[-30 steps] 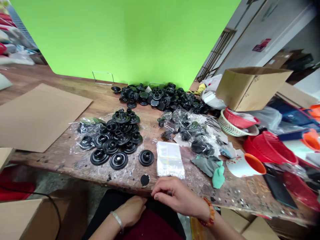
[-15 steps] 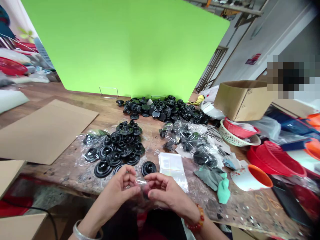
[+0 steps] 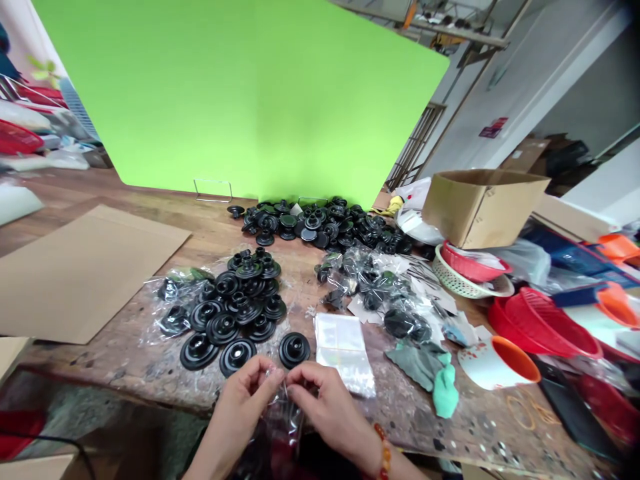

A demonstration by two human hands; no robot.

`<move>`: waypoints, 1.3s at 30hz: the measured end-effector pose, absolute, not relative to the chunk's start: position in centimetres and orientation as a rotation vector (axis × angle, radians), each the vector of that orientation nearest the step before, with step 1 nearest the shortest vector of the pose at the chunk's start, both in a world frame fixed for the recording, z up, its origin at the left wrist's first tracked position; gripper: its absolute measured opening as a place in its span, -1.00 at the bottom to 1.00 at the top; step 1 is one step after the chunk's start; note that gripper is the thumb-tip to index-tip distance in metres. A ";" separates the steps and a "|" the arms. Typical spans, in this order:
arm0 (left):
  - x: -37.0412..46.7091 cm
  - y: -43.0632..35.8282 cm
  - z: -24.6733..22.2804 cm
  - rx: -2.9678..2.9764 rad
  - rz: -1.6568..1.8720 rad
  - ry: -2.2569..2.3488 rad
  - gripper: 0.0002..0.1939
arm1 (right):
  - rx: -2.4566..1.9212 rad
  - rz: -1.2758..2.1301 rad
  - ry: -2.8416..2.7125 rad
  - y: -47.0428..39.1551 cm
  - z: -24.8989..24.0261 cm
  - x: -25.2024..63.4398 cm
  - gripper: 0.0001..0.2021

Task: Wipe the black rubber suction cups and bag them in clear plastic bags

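A clear plastic bag (image 3: 286, 417) hangs between my two hands at the table's front edge; something dark shows behind or in it, and I cannot tell which. My left hand (image 3: 245, 399) pinches the bag's top edge with thumb and fingers. Close beside it, my right hand (image 3: 327, 408) is closed on the same edge. Just beyond my fingertips lies a single round black stepped disc (image 3: 294, 350) with a raised centre. A heap of similar black discs (image 3: 245, 307) sits to the left. A stack of flat clear bags (image 3: 343, 350) lies right of the single disc.
A long pile of black discs (image 3: 325, 223) lies below the green board (image 3: 250, 93). Bagged discs and white slips (image 3: 400, 293) spread at right, near a grey-green cloth (image 3: 423, 367), an orange-lined cup (image 3: 497, 363) and red baskets (image 3: 545, 320). Cardboard (image 3: 90, 267) covers the left side.
My hands have drawn closer together, and the bag now hangs lower and longer between them. The camera view has shifted slightly, so the table appears lower.
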State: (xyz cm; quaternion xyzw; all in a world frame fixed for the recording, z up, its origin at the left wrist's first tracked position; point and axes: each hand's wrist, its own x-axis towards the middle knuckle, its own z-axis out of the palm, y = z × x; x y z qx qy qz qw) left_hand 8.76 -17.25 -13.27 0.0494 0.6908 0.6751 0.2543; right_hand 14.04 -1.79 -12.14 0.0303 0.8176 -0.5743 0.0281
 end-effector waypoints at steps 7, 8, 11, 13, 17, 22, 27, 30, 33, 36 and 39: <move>9.1 -17.4 -14.2 0.213 1.749 1.777 -0.59 | 0.364 -2.461 1.696 -2.0 -13.2 13.6 -0.65; 9.1 -17.4 -14.3 0.165 1.791 1.691 -0.60 | 0.409 -2.527 1.484 -2.1 -13.5 13.5 -0.60; 9.4 -17.6 -14.2 -0.022 1.979 1.321 -0.67 | 0.409 -2.558 1.154 -2.2 -14.4 13.7 -0.51; 9.5 -17.8 -13.8 -0.084 2.067 1.063 -0.69 | 0.325 -2.496 1.139 -1.9 -14.8 13.7 -0.56; 9.2 -18.4 -12.9 0.046 1.995 0.969 -0.72 | 0.234 -2.344 1.409 0.2 -14.3 12.9 -0.60; 8.3 -18.6 -12.5 0.164 1.802 1.485 -0.69 | 0.094 -1.954 2.456 3.0 -13.3 9.9 -0.82; 7.7 -18.3 -12.6 0.326 1.689 1.821 -0.75 | -0.573 -1.377 2.742 3.3 -14.4 7.7 -0.47; 7.6 -18.1 -12.5 0.427 1.618 1.981 -0.85 | -0.412 -1.370 2.877 3.2 -13.6 7.3 -0.59; 7.7 -17.5 -12.4 0.521 1.537 2.088 -0.89 | -0.005 -1.596 2.959 2.7 -11.2 7.5 -0.74; 7.7 -16.6 -12.3 0.612 1.572 2.227 -0.88 | 0.187 -1.760 2.782 1.8 -9.0 8.0 -0.89; 7.9 -16.0 -12.4 0.578 1.715 2.325 -0.88 | 0.243 -1.718 2.694 1.5 -8.6 8.7 -0.91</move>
